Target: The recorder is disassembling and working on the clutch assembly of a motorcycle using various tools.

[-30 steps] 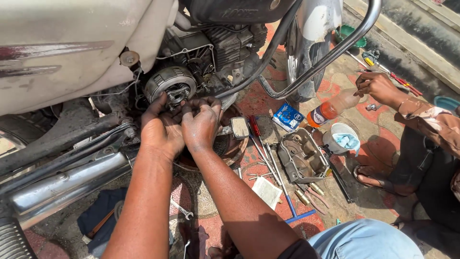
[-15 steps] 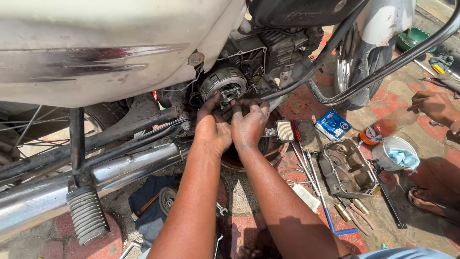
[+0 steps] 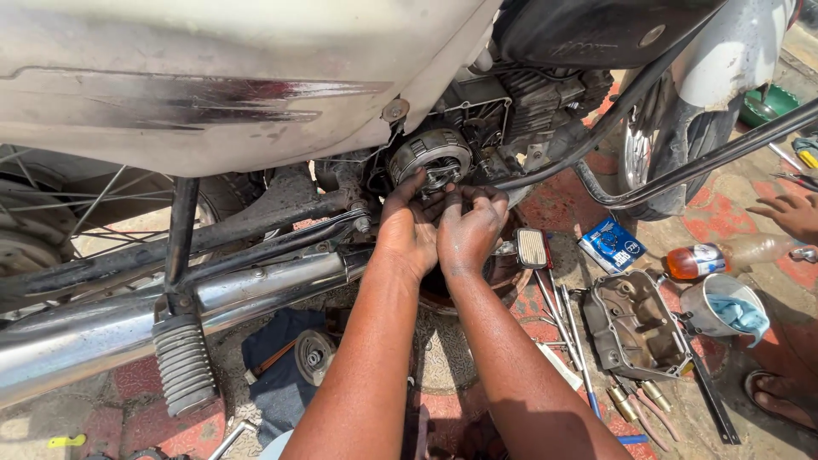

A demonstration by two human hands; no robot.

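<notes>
**Both hands at the exposed clutch of a motorcycle**

Seen from the head camera, looking down the forearms. Left hand (image 3: pixel 407 228) pressed against the lower left edge of the round clutch assembly (image 3: pixel 430 156), fingers (image 3: pixel 415 185) reaching up onto its rim and held close together. Right hand (image 3: pixel 470 228) just beside the left, touching it, fingers (image 3: pixel 488 198) curled inward under the assembly; cannot tell whether anything small is pinched there. Both greasy and dark with oil.

Clutch assembly set in the open side of the engine (image 3: pixel 520 106), below the pale side panel (image 3: pixel 213 77) and above a dark drain pan (image 3: pixel 498 277), mostly hidden by the wrists. Chrome exhaust pipe (image 3: pixel 102 328) running left along the bottom, with a ribbed rubber footrest (image 3: pixel 183 366) hanging in front of it. Spoked rear wheel (image 3: pixel 51 213) at far left.

On the tiled floor (image 3: pixel 724 209) to the right: removed engine cover (image 3: pixel 635 328) lying open side up, blue carton (image 3: pixel 611 244), plastic bottle of orange liquid (image 3: pixel 716 255) on its side, white tub (image 3: pixel 724 311) holding a blue rag, a scatter of long tools (image 3: pixel 567 328). Another person's hand (image 3: pixel 788 213) at the right edge, well apart from the engine, and a sandalled foot (image 3: pixel 780 396) lower down.
</notes>
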